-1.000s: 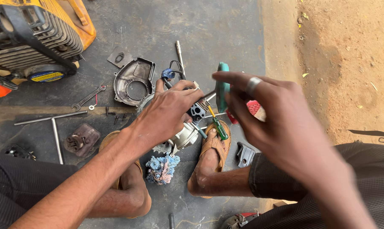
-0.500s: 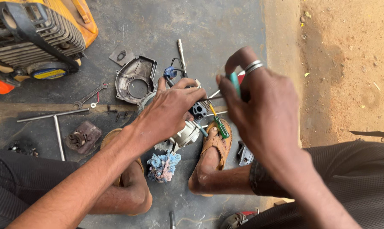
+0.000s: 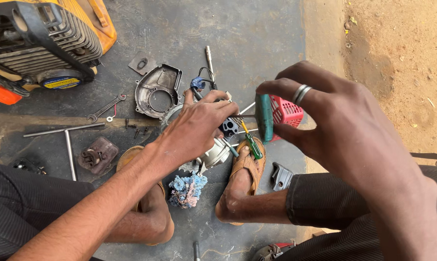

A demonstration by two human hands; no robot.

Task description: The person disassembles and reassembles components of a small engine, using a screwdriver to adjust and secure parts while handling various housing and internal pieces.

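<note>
Two screwdrivers show: one with a teal handle (image 3: 264, 117) pinched between the right hand's (image 3: 344, 125) thumb and fingertips, one green-handled (image 3: 251, 144) lying just below those fingers on a sandalled foot (image 3: 245, 169). The teal handle is stubby, its thin shaft running leftward to one small metal engine part (image 3: 213, 152), which the left hand (image 3: 199, 126) grips, fingers curled over it, wrist arched.

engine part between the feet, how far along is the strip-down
Done: a metal cover and small bolts lie loose on the floor. In hand: left hand steadies the engine part; right hand turns a green-handled screwdriver into it. Left: the part looks still assembled.
</note>
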